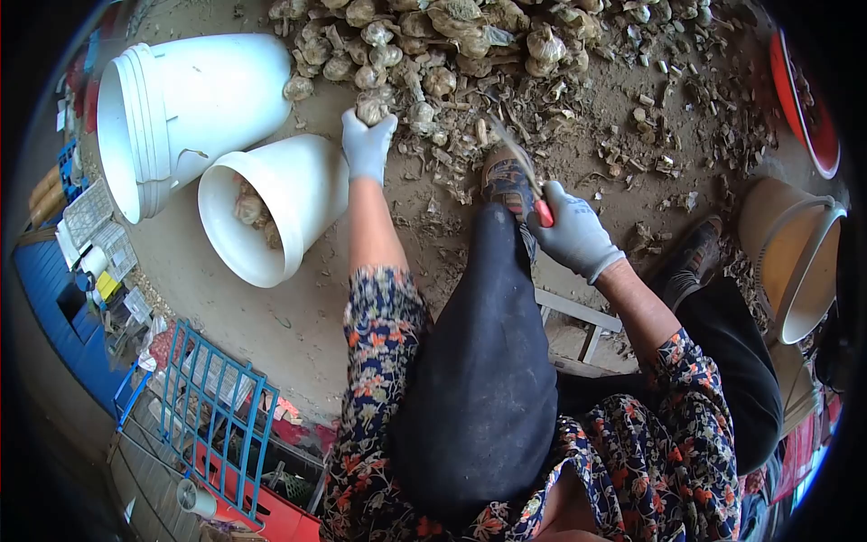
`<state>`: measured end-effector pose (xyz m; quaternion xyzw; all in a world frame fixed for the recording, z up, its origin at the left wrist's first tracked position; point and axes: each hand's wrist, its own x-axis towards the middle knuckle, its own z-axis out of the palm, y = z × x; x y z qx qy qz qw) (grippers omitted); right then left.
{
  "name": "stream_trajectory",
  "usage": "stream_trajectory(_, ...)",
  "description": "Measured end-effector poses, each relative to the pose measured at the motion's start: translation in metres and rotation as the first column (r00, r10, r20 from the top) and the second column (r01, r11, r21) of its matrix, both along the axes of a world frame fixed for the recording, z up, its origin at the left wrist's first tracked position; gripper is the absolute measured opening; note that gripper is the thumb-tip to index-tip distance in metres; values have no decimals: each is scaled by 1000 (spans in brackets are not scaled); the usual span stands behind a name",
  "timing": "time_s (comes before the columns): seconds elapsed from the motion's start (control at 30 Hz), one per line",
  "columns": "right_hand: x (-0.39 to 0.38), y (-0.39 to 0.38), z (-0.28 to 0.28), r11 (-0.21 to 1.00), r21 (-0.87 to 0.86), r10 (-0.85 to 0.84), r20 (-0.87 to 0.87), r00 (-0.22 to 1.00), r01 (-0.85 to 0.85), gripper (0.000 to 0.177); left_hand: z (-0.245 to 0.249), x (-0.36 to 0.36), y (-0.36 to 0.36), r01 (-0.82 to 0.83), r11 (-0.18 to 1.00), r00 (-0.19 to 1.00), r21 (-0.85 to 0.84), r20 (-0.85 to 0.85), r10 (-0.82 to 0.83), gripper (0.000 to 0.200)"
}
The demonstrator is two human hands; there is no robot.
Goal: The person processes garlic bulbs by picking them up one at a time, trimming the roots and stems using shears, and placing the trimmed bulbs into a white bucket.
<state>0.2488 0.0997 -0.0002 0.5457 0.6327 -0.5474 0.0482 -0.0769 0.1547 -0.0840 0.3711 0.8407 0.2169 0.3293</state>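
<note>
My left hand [368, 144], in a pale grey glove, reaches to the edge of the heap of garlic [424, 41]. Its thumb and fingers close around a garlic bulb [372, 108]. In my right hand [574, 230], gloved too, is a knife [515, 149] with a red handle; its slim blade points up and left above my shoe [508, 181]. A white bucket [316, 190] lies tilted beside my left forearm, with several garlic bulbs [251, 212] inside it.
More white buckets [217, 90], nested together, lie on their side at upper left. Cut stems and dry husks [659, 135] litter the ground. A red basin [786, 86] and a handled bucket [786, 235] stand at right. A blue metal rack [217, 388] is at lower left.
</note>
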Motion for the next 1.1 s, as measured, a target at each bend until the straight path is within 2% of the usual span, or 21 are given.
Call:
stream_trajectory(0.03, -4, 0, -3, 1000, 0, -2, -1, 1000, 2, 31, 4, 6, -14, -207, 966, 885, 153, 450, 118, 60)
stream_trajectory(0.07, -9, 0, -6, 990, 136, 22, 17, 1000, -24, 32, 23, 18, -24, -212, 966, 885, 146, 448, 126, 60)
stream_trajectory(0.1, -15, -1, -5, 962, 269, 47, 37, 998, -55, 34, 51, 34, -27, -234, 954, 824, 190, 559, 91, 57)
stream_trajectory(0.17, -27, 7, 12, 959, 261, 88, 107, 990, -114, 40, 93, 58, -31, -254, 922, 689, 292, 724, -40, 53)
stream_trajectory(0.23, -31, 13, 28, 885, 441, 96, 138, 986, -148, 43, 112, 71, -32, -160, 939, 751, 303, 655, -83, 55)
stream_trajectory(0.3, -30, 18, 47, 879, 447, 98, 169, 981, -165, 48, 119, 84, -31, -113, 911, 759, 397, 626, -178, 57)
stream_trajectory(0.37, -29, 21, 66, 842, 497, 116, 213, 970, -210, 51, 134, 94, -26, 17, 841, 825, 540, 467, -317, 58)
stream_trajectory(0.4, -27, 21, 75, 836, 513, 102, 207, 973, -197, 50, 145, 99, -26, 97, 842, 852, 530, 393, -345, 60)
stream_trajectory(0.43, -23, 21, 86, 826, 533, 77, 212, 974, -182, 50, 155, 104, -25, 258, 802, 905, 539, 156, -396, 60)
stream_trajectory(0.5, -16, 18, 105, 829, 527, 80, 213, 974, -184, 45, 171, 113, -27, 201, 814, 874, 545, 275, -400, 60)
stream_trajectory(0.53, -13, 14, 114, 813, 551, 62, 240, 969, -188, 43, 179, 117, -28, 212, 799, 867, 562, 269, -419, 60)
stream_trajectory(0.63, -3, 8, 137, 814, 539, 71, 277, 958, -216, 39, 197, 126, -29, 325, 729, 855, 602, 143, -499, 58)
stream_trajectory(0.7, 6, -1, 147, 762, 616, 39, 261, 965, -198, 36, 211, 127, -31, 401, 674, 833, 621, 58, -550, 56)
stream_trajectory(0.73, 8, -3, 154, 783, 583, 64, 269, 961, -215, 36, 220, 131, -34, 443, 625, 830, 643, -30, -557, 55)
stream_trajectory(0.77, 9, -5, 161, 801, 553, 85, 272, 959, -228, 36, 220, 131, -34, 379, 659, 813, 650, 107, -573, 53)
stream_trajectory(0.83, 17, -9, 155, 792, 590, 44, 198, 979, -155, 35, 221, 142, -31, 383, 623, 806, 683, 83, -586, 49)
stream_trajectory(0.87, 19, -11, 157, 804, 582, 23, 176, 984, -123, 34, 225, 148, -32, 303, 703, 777, 644, 261, -573, 47)
stream_trajectory(0.9, 22, -15, 159, 817, 568, 8, 154, 988, -95, 33, 220, 151, -31, 307, 680, 779, 666, 236, -582, 44)
stream_trajectory(0.97, 26, -17, 152, 837, 545, -29, 148, 989, -57, 34, 234, 162, -34, 358, 721, 804, 594, 197, -561, 43)
stream_trajectory(1.03, 37, -12, 144, 863, 505, -51, 129, 990, -21, 35, 221, 166, -24, 331, 730, 827, 598, 188, -530, 44)
stream_trajectory(1.1, 48, -1, 137, 861, 508, -61, 154, 986, -26, 34, 215, 165, -11, 554, 545, 810, 629, -256, -528, 44)
